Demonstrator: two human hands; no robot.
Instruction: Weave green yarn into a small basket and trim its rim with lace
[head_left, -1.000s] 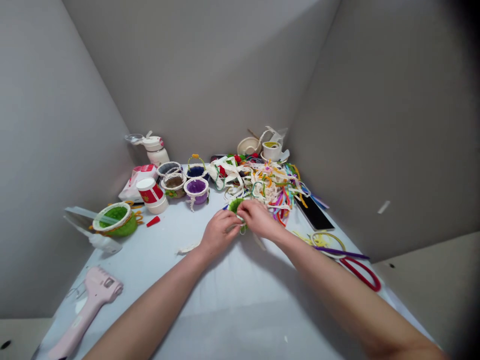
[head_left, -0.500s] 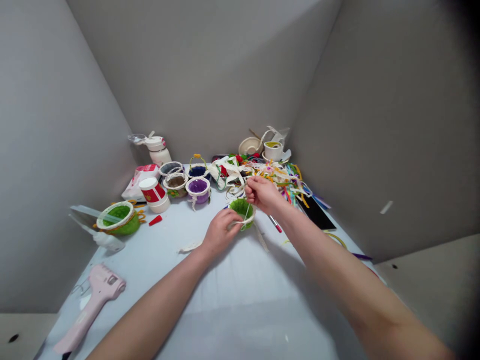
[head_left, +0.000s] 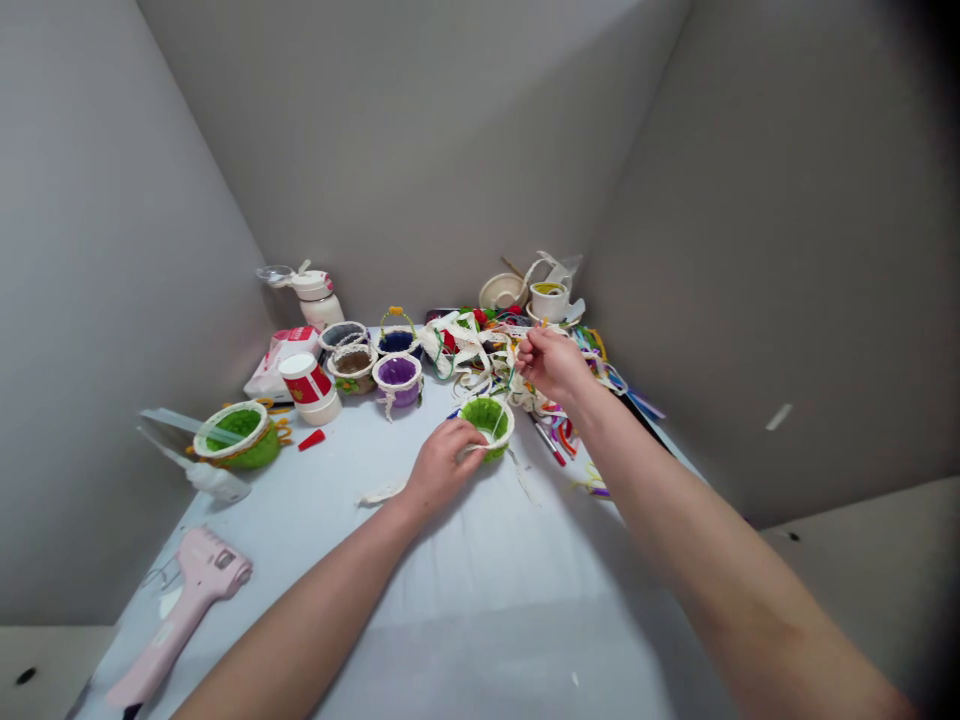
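Note:
A small green basket (head_left: 510, 430) with a white rim stands on the table in front of me. My left hand (head_left: 444, 458) grips its near left rim, fingers closed on the edge. Higher and to the right, my right hand (head_left: 553, 362) is closed in a pinch on a thin white cord (head_left: 503, 412). The cord runs taut from the basket up to those fingers. Its end inside the fist is hidden. White lace strips lie on both sides of the basket.
Left of the basket stand a purple basket (head_left: 398, 373), several other small baskets, a red-and-white jar (head_left: 306, 381) and another green basket (head_left: 255, 450). A pink glue gun (head_left: 199, 585) lies front left. Tangled ribbons (head_left: 469, 345) pile up behind; a pen (head_left: 548, 442) lies right.
My right hand has moved up and to the right, away from the basket, drawing the white cord out longer. The left hand stays at the rim.

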